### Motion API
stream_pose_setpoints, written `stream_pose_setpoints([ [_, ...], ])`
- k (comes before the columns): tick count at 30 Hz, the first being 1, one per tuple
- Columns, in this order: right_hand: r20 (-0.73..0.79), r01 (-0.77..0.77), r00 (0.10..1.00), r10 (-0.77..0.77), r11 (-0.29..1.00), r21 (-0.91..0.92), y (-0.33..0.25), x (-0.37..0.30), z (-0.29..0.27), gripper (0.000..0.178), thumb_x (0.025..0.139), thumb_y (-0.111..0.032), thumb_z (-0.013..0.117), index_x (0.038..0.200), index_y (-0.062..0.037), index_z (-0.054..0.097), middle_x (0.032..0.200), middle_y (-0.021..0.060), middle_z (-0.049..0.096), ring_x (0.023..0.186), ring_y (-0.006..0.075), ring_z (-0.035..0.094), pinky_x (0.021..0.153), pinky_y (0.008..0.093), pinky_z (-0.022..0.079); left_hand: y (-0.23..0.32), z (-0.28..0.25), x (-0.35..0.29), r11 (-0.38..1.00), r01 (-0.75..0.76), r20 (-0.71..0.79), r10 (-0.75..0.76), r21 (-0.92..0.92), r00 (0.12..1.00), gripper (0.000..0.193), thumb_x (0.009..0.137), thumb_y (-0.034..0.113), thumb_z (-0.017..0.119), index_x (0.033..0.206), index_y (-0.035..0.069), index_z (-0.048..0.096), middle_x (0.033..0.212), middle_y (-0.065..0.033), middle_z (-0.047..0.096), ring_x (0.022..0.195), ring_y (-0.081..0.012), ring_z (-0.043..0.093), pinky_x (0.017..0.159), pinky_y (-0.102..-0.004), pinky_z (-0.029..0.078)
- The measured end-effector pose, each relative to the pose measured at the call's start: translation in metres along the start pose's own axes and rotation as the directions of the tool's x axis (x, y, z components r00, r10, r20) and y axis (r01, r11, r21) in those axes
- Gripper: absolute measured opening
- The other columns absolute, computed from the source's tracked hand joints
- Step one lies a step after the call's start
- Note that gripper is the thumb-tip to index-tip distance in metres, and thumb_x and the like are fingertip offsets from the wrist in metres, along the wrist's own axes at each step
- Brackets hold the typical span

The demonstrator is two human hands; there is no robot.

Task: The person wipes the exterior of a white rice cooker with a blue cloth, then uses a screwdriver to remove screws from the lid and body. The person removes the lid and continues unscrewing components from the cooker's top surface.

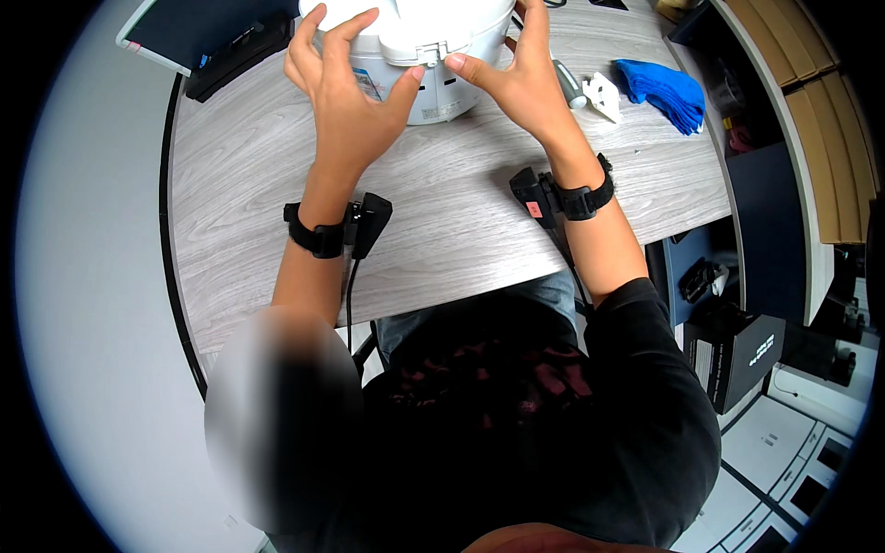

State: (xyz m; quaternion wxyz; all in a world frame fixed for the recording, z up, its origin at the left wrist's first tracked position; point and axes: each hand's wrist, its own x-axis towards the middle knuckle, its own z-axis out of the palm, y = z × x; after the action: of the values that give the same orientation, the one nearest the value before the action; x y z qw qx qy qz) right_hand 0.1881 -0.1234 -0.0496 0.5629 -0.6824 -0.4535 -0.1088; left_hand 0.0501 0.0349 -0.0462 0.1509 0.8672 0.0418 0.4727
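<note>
A white rounded appliance [445, 100] with a lid and a small front latch [430, 50] stands at the far side of the desk. It looks like a rice cooker, and the top of the picture cuts off its upper part. My left hand [346, 88] grips its left side, fingers curved over the lid's edge and thumb tip beside the latch. From the right, my right hand [521, 83] holds it the same way, its thumb against the latch's right end. Some of the right fingers are hidden behind the appliance.
Right of the appliance lie a grey-handled tool [569, 85], a white plastic piece [603, 97] and a folded blue cloth [662, 92]. A dark box-like object [241, 57] sits at the far left. Shelves with cardboard boxes [825, 157] line the right side. Black wrist-strapped devices hang cables near my forearms.
</note>
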Motion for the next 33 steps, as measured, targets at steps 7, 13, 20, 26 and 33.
stream_pose_setpoints([
  [7,0.055,-0.2,0.978,0.199,0.98,0.004,-0.001,-0.012,-0.022,0.097,0.077,-0.022,0.084,0.152,-0.0019,0.027,0.147,0.0214,0.04,0.135,0.0323,0.041,0.103,0.044,0.043,0.0,0.0,-0.002,1.0,-0.013,-0.016,0.014,0.013,1.0,0.068,0.076,0.023,0.085,0.136,0.012,0.054,0.15,-0.0234,0.028,0.134,-0.0376,0.026,0.106,-0.0517,0.033],
  [13,-0.055,-0.404,0.914,0.402,0.893,-0.197,0.046,-0.055,-0.071,0.075,0.077,-0.025,0.085,0.138,0.0007,0.049,0.121,0.0174,0.06,0.11,0.0263,0.062,0.087,0.0379,0.055,-0.003,0.003,0.0,0.999,-0.04,-0.012,0.04,-0.029,0.999,0.068,0.074,0.021,0.085,0.134,0.009,0.054,0.148,-0.0254,0.028,0.133,-0.04,0.024,0.103,-0.0557,0.031],
  [20,-0.051,-0.615,0.785,0.617,0.768,-0.176,0.063,-0.064,-0.096,0.07,0.077,-0.025,0.084,0.133,0.0025,0.053,0.112,0.0143,0.059,0.102,0.0235,0.06,0.086,0.0357,0.052,0.009,-0.001,-0.001,0.999,-0.002,0.005,0.002,0.041,1.0,0.065,0.077,0.025,0.085,0.134,0.01,0.056,0.149,-0.0232,0.031,0.135,-0.0382,0.027,0.101,-0.0511,0.04],
  [26,-0.013,-0.621,0.777,0.63,0.762,-0.186,0.062,-0.061,-0.098,0.07,0.079,-0.027,0.082,0.135,0.0017,0.052,0.123,0.0182,0.058,0.113,0.0279,0.06,0.093,0.0394,0.05,0.013,0.001,-0.005,0.999,-0.03,-0.008,0.03,-0.014,1.0,0.069,0.073,0.024,0.086,0.133,0.009,0.055,0.147,-0.0253,0.03,0.132,-0.0395,0.025,0.102,-0.0556,0.032],
  [33,-0.028,-0.435,0.9,0.435,0.891,-0.126,0.056,-0.059,-0.094,0.063,0.079,-0.025,0.082,0.132,-0.0009,0.057,0.114,0.0145,0.064,0.107,0.0234,0.062,0.09,0.0349,0.052,0.018,0.0,-0.007,0.998,-0.034,0.007,0.035,-0.061,0.999,0.072,0.071,0.024,0.087,0.133,0.009,0.054,0.146,-0.026,0.03,0.132,-0.0403,0.024,0.103,-0.0571,0.027],
])
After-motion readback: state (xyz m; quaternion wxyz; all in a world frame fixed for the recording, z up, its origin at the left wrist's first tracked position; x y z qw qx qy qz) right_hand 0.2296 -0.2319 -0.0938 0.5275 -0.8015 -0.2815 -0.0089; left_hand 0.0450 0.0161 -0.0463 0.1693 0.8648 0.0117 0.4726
